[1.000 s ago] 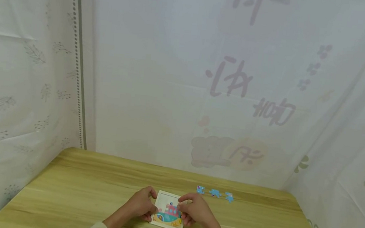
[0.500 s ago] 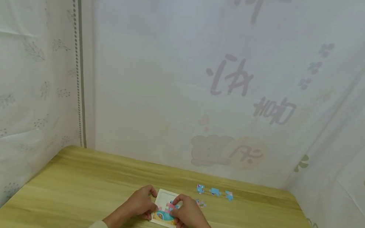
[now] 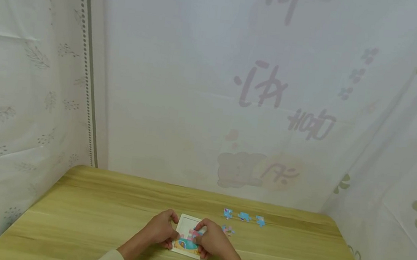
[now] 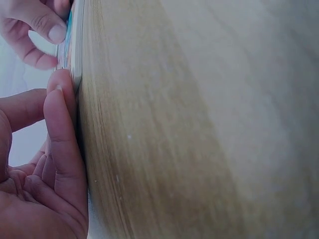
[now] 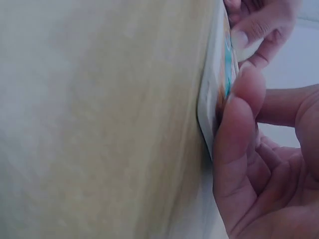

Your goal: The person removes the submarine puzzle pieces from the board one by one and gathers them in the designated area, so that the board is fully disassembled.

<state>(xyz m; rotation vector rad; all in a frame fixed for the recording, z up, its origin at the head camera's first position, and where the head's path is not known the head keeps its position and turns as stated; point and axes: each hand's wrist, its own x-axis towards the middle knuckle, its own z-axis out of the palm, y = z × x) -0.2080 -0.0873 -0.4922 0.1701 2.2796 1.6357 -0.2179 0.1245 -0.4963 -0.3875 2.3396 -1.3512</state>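
A small jigsaw board with a pale raised frame lies near the front of the table, partly filled with a teal, orange and pink picture. My left hand holds the board's left edge, thumb on the frame. Over the right part, my right hand has thumb and index finger on a pink puzzle piece that they partly cover. In the right wrist view, the right thumb and index finger meet low at the board's edge. The hand hides the board's right side.
Three blue puzzle pieces lie in a row behind and to the right of the board. A pinkish piece sits closer, just beyond my right hand. Printed cloth hangs behind the wooden table and at both sides.
My right hand has shifted left from the board's right edge onto the pink piece, uncovering the loose pinkish piece on the table. The left hand has stayed at the left edge.
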